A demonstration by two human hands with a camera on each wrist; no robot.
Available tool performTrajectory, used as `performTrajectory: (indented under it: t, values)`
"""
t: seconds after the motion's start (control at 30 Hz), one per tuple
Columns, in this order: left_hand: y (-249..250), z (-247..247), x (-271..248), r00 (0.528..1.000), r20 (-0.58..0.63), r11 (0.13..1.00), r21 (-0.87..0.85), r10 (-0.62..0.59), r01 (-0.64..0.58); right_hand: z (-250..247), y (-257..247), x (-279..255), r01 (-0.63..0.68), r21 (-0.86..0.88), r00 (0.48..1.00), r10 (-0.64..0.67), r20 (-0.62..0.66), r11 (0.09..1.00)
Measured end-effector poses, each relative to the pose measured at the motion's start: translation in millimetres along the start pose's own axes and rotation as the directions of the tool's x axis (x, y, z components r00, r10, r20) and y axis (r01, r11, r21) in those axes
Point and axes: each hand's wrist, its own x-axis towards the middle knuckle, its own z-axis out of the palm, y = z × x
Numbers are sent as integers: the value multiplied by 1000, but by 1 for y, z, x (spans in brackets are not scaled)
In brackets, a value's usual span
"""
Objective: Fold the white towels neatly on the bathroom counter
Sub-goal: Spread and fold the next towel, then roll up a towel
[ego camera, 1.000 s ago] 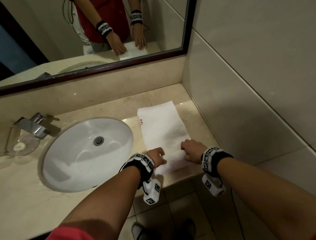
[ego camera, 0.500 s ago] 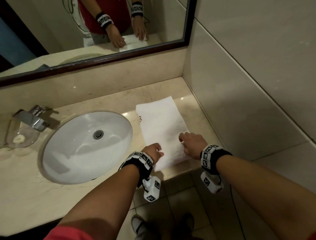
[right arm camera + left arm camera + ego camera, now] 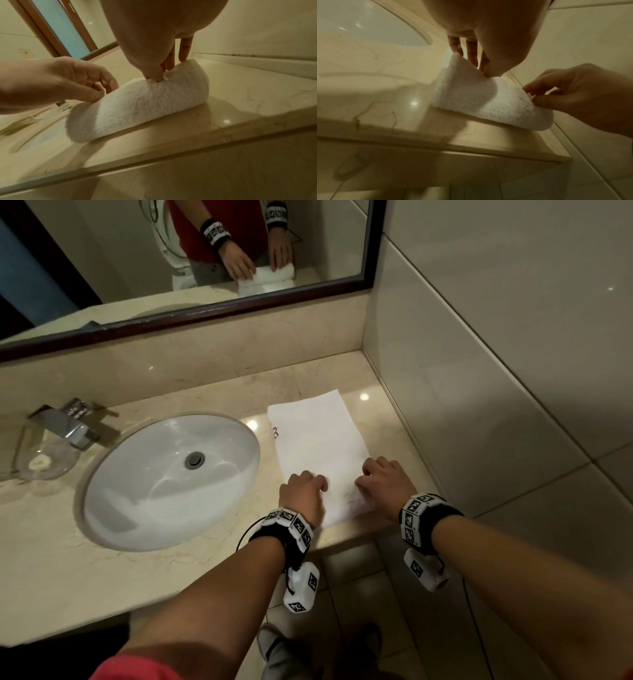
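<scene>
Marble counter [image 3: 212, 573], sink [image 3: 164, 481] at left. Towel [image 3: 318, 440]: one, white, beside the sink, near end rolled over. Left hand [image 3: 303, 496], right hand [image 3: 383, 486]: each pinching that rolled edge, likely to keep the fold square.

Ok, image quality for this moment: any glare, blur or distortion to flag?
Head view: sharp, with wide-angle bending of the mirror frame, small ceiling-light glints on the counter, and the white towel bright to the point of losing texture. Left wrist view: dim and soft, shadow across the counter's front edge. Right wrist view: warm cast, towel pile readable, strongly curved edges.
</scene>
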Motion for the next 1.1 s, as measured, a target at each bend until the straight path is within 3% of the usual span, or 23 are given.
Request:
performTrajectory:
  t: [0.1,0.3,0.43,0.57,0.8,1.1]
  values:
    - [7,4,-12,999,-46,1000,-2,26,-27,7,0,-6,-7,21,999,7,-35,1000]
    - [11,20,-27,1000,-18,980,200,18,-14,12,0,-13,32,119,996,-22,-89,992]
    - [16,28,-24,998,-49,976,214,-26,35,14,1,-18,32,177,999,-26,-38,984]
    - [17,25,-19,999,-28,980,193,-44,49,15,4,-26,49,203,998,-55,25,978]
    - [13,17,-20,992,118,996,85,-39,29,18,4,-35,117,135,992,-124,39,984]
    - [6,5,-24,960,263,988,-94,-97,125,3,-8,-31,44,27,979,-49,196,999]
